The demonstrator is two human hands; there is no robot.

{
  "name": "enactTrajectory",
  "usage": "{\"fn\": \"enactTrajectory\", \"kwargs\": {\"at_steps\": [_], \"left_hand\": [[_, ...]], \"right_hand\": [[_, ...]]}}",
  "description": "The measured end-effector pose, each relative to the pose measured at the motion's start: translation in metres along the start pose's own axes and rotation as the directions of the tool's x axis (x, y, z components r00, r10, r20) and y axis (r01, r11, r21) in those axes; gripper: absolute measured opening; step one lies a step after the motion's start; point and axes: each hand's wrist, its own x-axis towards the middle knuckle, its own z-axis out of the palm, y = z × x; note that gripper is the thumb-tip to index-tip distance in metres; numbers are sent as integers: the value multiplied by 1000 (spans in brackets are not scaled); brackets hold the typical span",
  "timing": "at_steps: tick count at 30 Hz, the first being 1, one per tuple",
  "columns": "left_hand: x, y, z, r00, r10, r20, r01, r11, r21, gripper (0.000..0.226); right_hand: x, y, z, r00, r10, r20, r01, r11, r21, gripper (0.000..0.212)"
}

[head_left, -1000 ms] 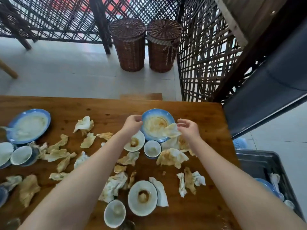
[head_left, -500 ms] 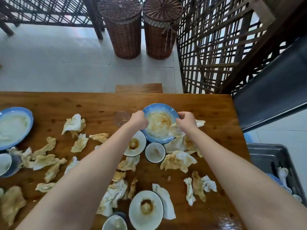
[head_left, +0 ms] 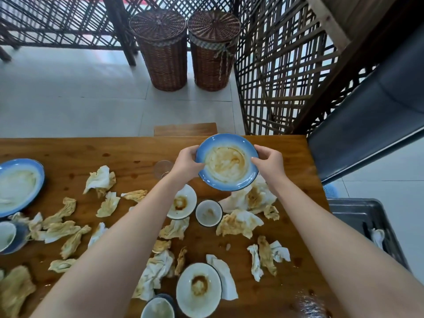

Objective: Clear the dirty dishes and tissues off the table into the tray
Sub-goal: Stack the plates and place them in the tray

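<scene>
Wooden surface (head_left: 286, 157) strewn with stained tissues and dirty saucers, and above its far edge both hands, left hand (head_left: 187, 162) and right hand (head_left: 269, 164), clamp opposite rims of the blue bowl (head_left: 227, 165), tilted toward the camera. Sauce film could slick the fingers, so on the swing right to the tray (head_left: 348, 212) it might slip or dribble.

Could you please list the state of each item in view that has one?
Blue-rimmed sauce-smeared ceramic plate: lifted, tilted, dirty.
Left hand: gripping the plate's left rim.
Right hand: gripping its right rim.
Small white saucer: on the table, stained.
Two lidded wicker baskets: closed.
Grey metal tray: partly loaded.
</scene>
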Motion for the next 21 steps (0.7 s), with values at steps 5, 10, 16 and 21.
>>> {"fn": "enactTrajectory", "kwargs": {"at_steps": [5,10,16,21], "left_hand": [[-30,20,-3,1000,-5,-8,4,989,-149,63],[-78,24,-7,998,-14,62,29,969,-246,59],[-154,13,-5,999,-25,34,34,948,-316,64],[-223,1,-10,998,-32,62,56,899,-434,76]], "right_hand": [[-27,-13,-27,993,42,108,-55,990,126,50],[-75,-19,-54,962,64,265,-122,970,209,56],[-140,-26,-79,913,-17,408,-104,956,274,63],[-190,-31,-91,878,-64,474,-98,946,308,68]]}}
